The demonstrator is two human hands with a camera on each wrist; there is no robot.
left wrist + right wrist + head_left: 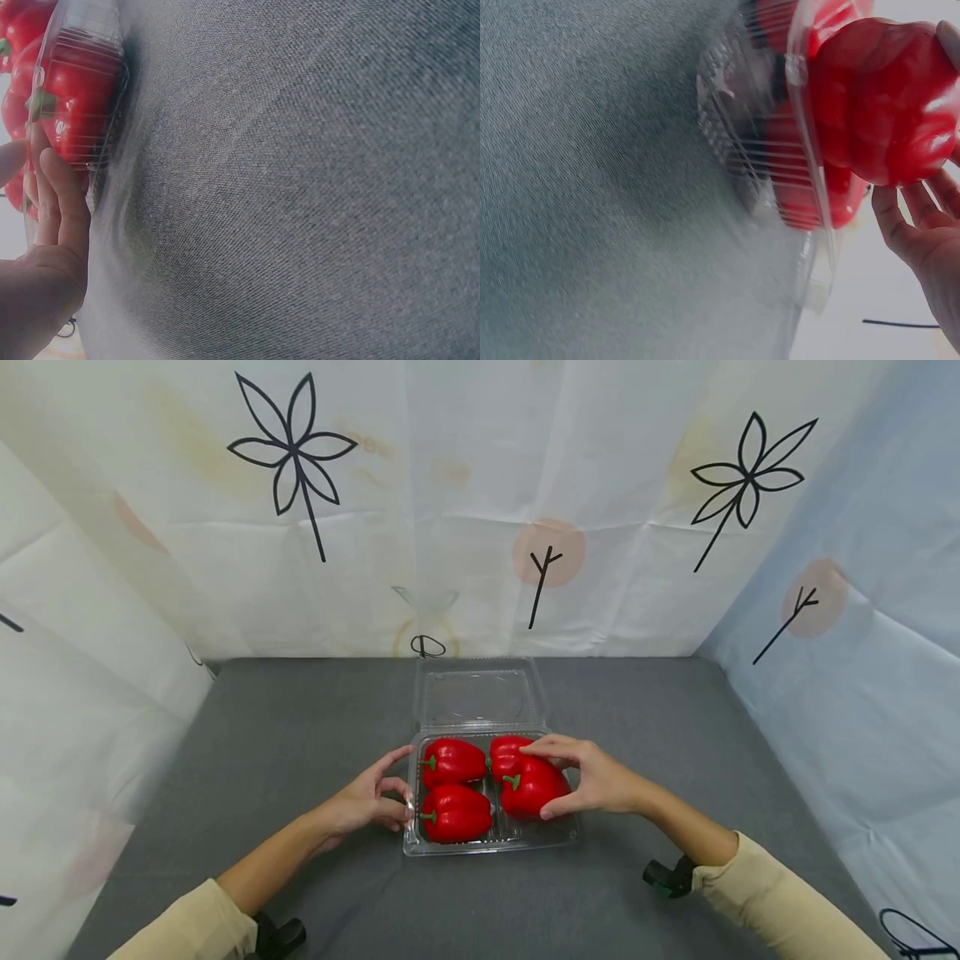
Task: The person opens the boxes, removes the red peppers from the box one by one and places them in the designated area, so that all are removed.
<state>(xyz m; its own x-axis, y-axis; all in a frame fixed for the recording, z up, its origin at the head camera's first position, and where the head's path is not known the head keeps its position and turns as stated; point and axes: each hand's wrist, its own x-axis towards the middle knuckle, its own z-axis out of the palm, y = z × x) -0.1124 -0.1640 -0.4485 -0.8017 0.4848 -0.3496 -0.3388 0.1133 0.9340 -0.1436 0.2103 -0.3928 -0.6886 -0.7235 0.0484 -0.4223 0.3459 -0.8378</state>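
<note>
"Grey cloth point(315, 893) lies beneath both hands; where is the handled red pepper point(534, 789)?"

"My right hand point(596, 778) holds it by the sides, over the clear container point(528, 837) between my hands. My left hand point(363, 802) is spread, fingers touching the container's edge."

"Handling?"

"I judge it light, firm and slick; best gripped round its broad flanks."
</note>
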